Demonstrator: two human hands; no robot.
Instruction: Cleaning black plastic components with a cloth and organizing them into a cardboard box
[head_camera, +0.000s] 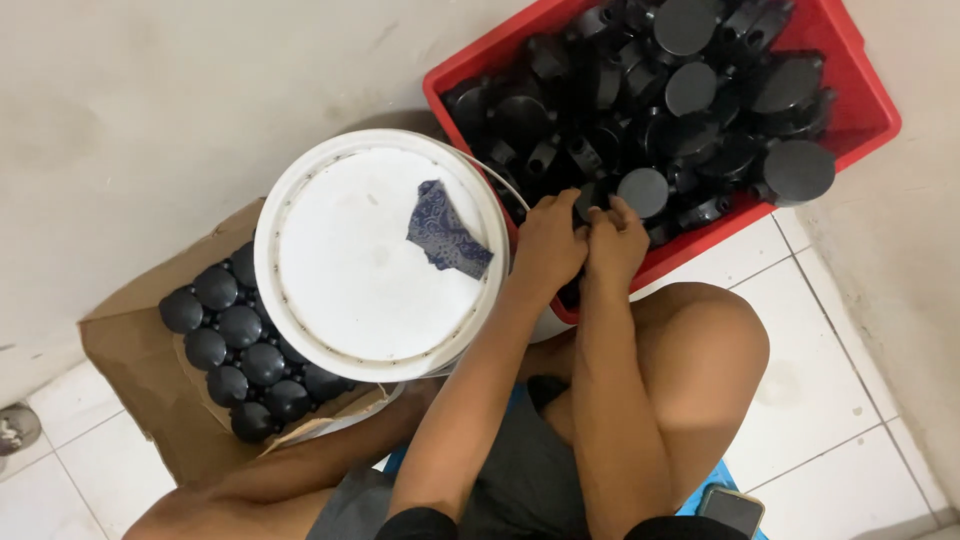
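Fingers of left hand and right hand are curled together over one black part at the near edge of the red crate; the grip itself is probably closed, but it is hidden. Part is best kept low over the crate, so a slip lands inside. White bucket with blue cloth sits just left.

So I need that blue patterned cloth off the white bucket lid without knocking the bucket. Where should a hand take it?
Pinch the raised, crumpled upper end of the blue patterned cloth, coming straight down from above. It lies loose on the flat white bucket lid, apart from the left hand and right hand, so a light lift should free it.
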